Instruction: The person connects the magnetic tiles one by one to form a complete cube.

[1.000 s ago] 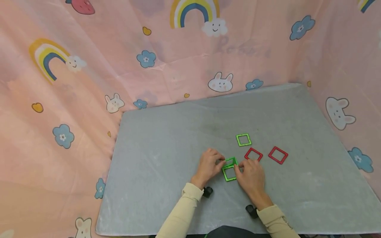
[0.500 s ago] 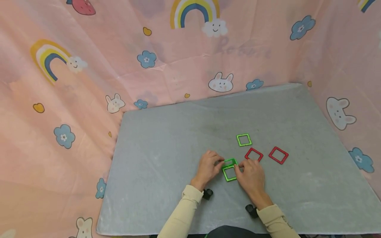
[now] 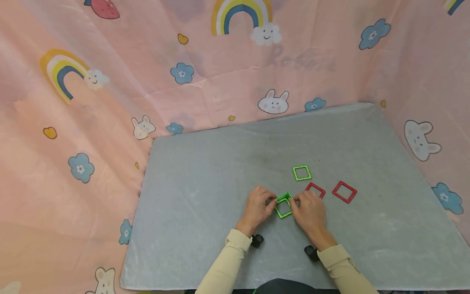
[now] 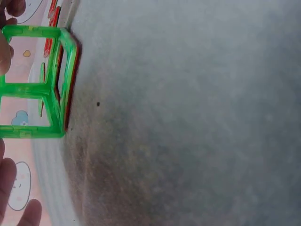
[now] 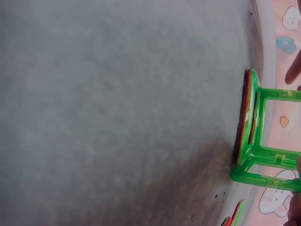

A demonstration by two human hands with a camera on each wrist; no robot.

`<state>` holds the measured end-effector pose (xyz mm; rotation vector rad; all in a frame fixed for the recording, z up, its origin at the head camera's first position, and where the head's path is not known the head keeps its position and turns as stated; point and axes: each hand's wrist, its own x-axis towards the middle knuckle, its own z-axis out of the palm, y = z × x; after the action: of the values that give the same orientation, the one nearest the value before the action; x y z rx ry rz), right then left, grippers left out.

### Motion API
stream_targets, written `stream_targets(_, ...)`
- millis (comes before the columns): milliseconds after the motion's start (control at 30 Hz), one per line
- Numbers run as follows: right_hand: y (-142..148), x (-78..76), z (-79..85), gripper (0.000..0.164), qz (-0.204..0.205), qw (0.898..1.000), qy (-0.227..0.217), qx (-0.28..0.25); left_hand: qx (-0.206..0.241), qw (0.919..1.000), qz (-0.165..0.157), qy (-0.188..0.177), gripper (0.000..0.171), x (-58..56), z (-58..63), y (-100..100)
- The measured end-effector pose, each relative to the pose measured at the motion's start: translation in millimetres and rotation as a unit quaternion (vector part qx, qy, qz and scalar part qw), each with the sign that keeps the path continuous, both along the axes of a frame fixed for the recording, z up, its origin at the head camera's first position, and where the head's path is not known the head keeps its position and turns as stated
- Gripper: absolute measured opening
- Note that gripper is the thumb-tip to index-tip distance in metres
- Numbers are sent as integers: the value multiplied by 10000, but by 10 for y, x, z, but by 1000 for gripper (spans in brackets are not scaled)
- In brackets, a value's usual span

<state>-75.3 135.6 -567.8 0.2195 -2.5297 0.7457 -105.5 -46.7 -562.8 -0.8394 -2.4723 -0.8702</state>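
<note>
The left hand (image 3: 257, 208) and right hand (image 3: 311, 214) pinched the joined green square magnet tiles (image 4: 28, 89) from both sides, on the gray desk (image 3: 202, 204). A loose green square (image 3: 303, 179), a near red square (image 3: 317, 188) and a far red square (image 3: 340, 197) lay past them, to the right.

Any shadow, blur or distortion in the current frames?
Head: light fairly even, red tile outlines readable; left wrist: brownish patch lower left, probably shadow, tabletop edge bowed, likely lens distortion; right wrist: similar dark patch bottom centre, tabletop texture soft, green tiles cut by right border.
</note>
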Motion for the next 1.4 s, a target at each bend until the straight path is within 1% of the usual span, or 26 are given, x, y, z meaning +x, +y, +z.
stream_targets(133, 3, -28, 4, 19, 10, 10000, 9, 47, 97, 9999, 120, -67, 11, 9, -13, 10)
stream_targets(300, -3, -30, 4, 19, 25, 9999, 76, 71, 114, 9996, 218, -172, 10, 14, -34, 11)
stream_targets(567, 6, -44, -8, 20, 139, 9996, 215, 87, 189, 9991, 228, -289, 7, -1, -64, -3)
stream_targets(733, 49, -106, -14, 21, 524, 9975, 463, 91, 155, 9980, 301, -531, 3, -34, -19, -4)
stream_targets(833, 79, -147, -23, 20, 736, 9957, 534, 149, 80, 9974, 280, -655, 5, -80, 10, 3)
stream_targets(967, 118, -205, -22, 19, 1029, 9926, 597, 260, -130, 9970, 281, -707, 9, -152, 65, 23)
stream_targets(1133, 154, -302, 10, 17, 1501, 9861, 616, 364, -621, 9944, 301, -801, 6, -223, 151, 52)
stream_targets(1267, 173, -357, 19, 14, 1828, 9803, 570, 486, -991, 9911, 198, -865, 7, -234, 171, 51)
stream_targets(1333, 184, -375, 14, 13, 1948, 9775, 572, 565, -1051, 9904, 129, -890, 7, -227, 165, 43)
stream_targets(1400, 195, -392, 8, 13, 2053, 9751, 580, 598, -1021, 9903, 73, -939, 7, -218, 158, 36)
